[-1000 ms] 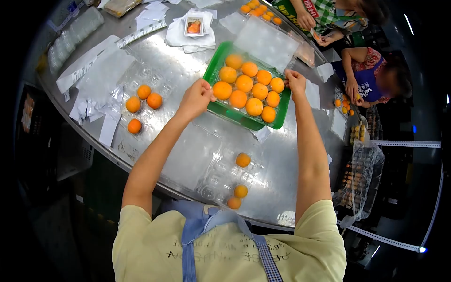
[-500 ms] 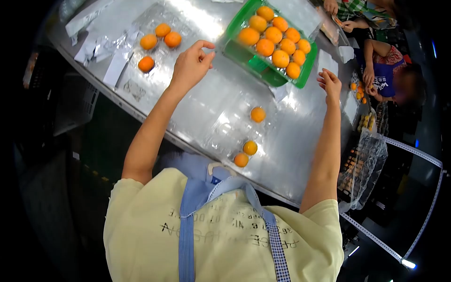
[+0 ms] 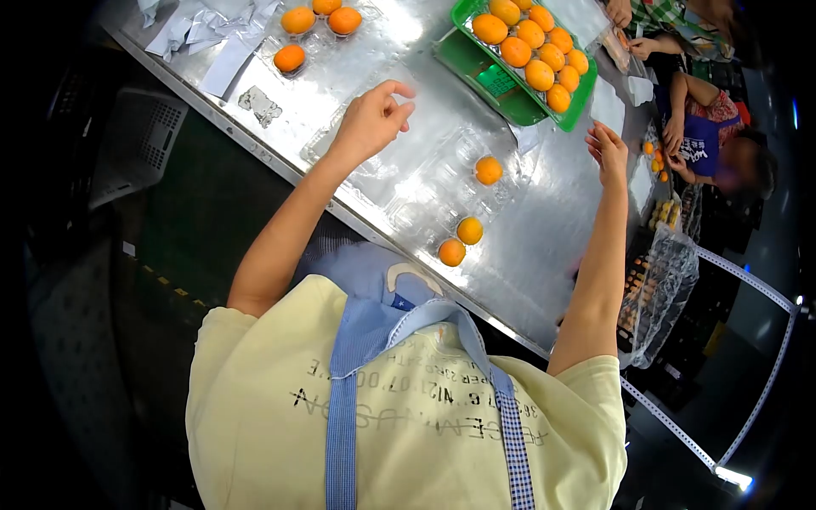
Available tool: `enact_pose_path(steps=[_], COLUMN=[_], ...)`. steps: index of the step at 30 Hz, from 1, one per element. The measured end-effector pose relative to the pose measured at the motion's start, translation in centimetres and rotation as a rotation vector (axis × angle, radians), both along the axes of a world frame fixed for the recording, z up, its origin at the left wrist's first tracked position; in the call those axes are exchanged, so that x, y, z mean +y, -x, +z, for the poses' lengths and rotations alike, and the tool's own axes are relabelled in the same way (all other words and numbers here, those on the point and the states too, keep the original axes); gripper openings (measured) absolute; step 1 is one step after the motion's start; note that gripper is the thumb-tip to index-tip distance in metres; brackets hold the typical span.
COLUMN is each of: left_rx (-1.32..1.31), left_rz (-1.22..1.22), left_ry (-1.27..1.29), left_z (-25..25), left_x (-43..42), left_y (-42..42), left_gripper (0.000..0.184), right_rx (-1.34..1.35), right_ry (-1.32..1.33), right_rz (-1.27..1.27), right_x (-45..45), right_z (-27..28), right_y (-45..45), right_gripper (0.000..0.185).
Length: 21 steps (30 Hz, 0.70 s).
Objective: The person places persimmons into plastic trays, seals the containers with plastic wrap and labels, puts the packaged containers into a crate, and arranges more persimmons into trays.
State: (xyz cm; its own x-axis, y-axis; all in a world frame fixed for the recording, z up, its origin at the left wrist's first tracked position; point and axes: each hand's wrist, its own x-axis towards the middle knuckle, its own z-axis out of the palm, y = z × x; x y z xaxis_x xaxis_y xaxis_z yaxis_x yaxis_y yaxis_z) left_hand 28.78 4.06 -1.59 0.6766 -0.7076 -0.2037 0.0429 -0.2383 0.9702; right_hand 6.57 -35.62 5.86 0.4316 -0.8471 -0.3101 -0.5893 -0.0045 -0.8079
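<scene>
My left hand [image 3: 374,119] hangs over the metal table with its fingers apart and curled, holding nothing. To the right, my right hand [image 3: 607,151] is also empty, its fingers spread, just below the green crate [image 3: 580,106]. A clear tray full of orange fruits [image 3: 531,34] rests on that crate, touched by neither hand. Between my hands and nearer to me lies a clear plastic tray [image 3: 416,191] with an orange fruit [image 3: 489,171] and two more [image 3: 470,229] close to the table edge. Several fruits [image 3: 289,59] sit in another clear tray at the upper left.
Torn white paper [image 3: 225,64] lies at the table's upper left. A grey plastic basket [image 3: 140,144] is below the left edge. Two people work at the upper right, one in a purple apron [image 3: 699,140]. Plastic film [image 3: 667,285] covers a crate of fruit at the right.
Both my hands have let go of the fruit-filled tray on the green crate and moved back from it with fingers opened. The view has shifted, so the table appears higher.
</scene>
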Motion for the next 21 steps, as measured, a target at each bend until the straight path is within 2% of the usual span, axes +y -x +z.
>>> enact_pose_path(steps=[12,15,21], left_rx=[0.076,-0.268,-0.571], left_rz=[-0.061,0.024,0.187], left_ry=[-0.033,-0.079,0.131], left_z=[-2.9,-2.8,1.3], left_x=[1.0,0.2,-6.0], left_y=[1.6,1.6,-2.7], left_gripper=[0.018,0.018,0.019], right_rx=[-0.031,-0.083,-0.236], right_ry=[-0.015,-0.042,0.043], right_rz=[0.041,0.057,0.038], right_x=[-0.1,-0.8,-3.6], right_z=[-0.9,-0.8,-1.3], right_y=[-2.9,-3.8,-7.4], right_gripper=[0.026,0.026,0.028])
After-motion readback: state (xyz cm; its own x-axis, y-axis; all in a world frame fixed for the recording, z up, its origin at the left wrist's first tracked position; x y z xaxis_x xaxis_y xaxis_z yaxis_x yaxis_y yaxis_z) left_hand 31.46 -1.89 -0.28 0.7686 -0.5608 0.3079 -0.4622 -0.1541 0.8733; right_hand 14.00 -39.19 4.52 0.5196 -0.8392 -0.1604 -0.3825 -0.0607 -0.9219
